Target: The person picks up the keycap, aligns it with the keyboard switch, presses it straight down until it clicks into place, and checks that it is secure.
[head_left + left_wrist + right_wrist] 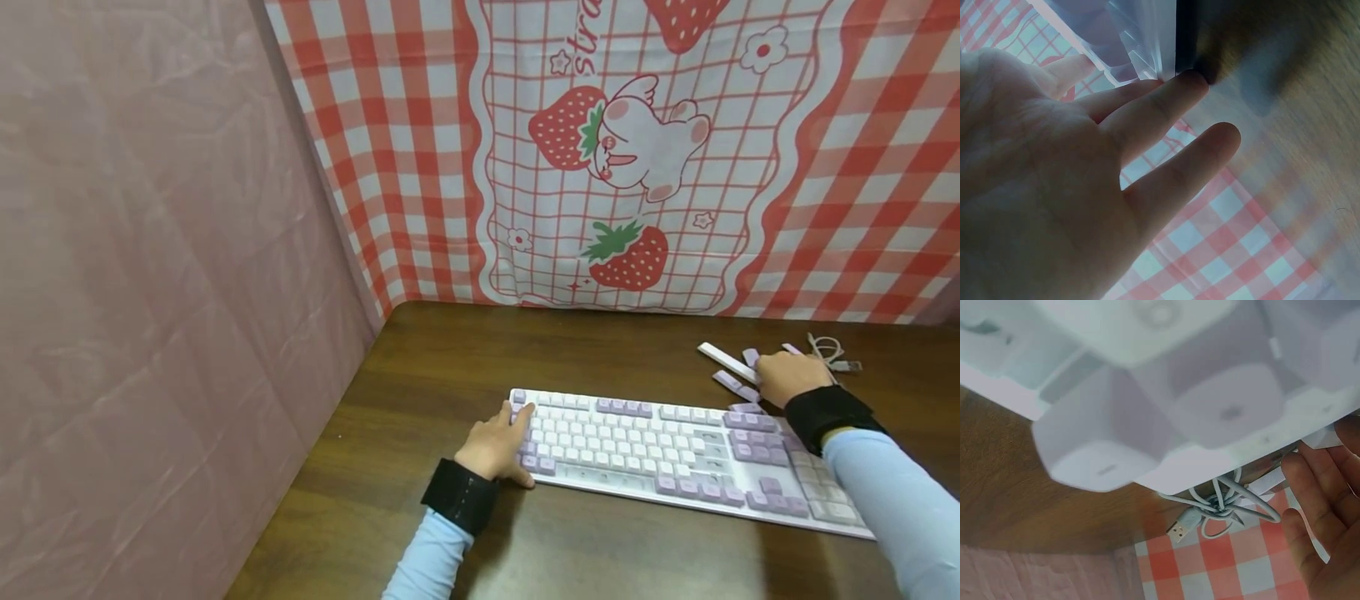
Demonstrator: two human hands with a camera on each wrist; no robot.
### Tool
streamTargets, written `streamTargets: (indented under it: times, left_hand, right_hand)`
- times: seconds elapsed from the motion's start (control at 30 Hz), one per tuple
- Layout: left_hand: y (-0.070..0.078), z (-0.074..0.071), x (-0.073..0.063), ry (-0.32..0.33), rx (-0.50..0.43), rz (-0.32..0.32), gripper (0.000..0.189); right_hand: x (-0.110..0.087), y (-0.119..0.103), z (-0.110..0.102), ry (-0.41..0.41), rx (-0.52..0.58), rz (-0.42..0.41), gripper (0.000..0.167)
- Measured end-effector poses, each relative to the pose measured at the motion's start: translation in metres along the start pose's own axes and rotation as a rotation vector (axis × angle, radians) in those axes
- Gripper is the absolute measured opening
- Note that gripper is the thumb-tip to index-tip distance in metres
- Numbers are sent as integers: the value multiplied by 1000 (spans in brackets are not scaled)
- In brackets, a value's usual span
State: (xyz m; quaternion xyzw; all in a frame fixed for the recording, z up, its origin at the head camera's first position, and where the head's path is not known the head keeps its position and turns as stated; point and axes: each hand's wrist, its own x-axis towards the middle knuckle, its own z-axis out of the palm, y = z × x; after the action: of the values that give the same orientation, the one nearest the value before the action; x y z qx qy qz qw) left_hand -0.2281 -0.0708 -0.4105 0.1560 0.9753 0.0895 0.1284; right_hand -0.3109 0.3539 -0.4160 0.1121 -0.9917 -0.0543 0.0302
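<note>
Head view shows a white and purple keyboard on the brown bench, at the lower right of the frame. Its long axis goes from left to right and slopes a little downwards to the right. The left hand is at its left end, with fingers spread and touching it, the thumb near the lower corner. The right hand is just above the upper edge, toward the right end, among the loose pieces. In the right wrist view its fingers are partly cut by the frame, beside a pale piece, so I cannot tell if they pinch anything.

The relation which seems most important is this: the white long key slants from upper left to lower right, with its lower end at the right hand, while the bottom row's strip without keys lies lower left of that hand, nearer to the left hand. Loose purple keys lie near the long key, and a cable is just beyond the right hand.
</note>
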Motion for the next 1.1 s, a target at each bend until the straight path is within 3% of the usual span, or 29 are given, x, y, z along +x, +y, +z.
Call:
streamTargets:
  times: [0.27,0.5,1.1]
  left_hand:
    - [1,0,-1,7,12,4,104]
    - [1,-1,1,2,-2,-1,103]
    - [1,-1,0,-34,-25,-14,103]
  right_hand:
    - [-1,-5,-5,22,10,-5,12]
    - [-6,-9,-9,103,19,-52,16]
    - [-21,-32,-17,204,53,-123,15]
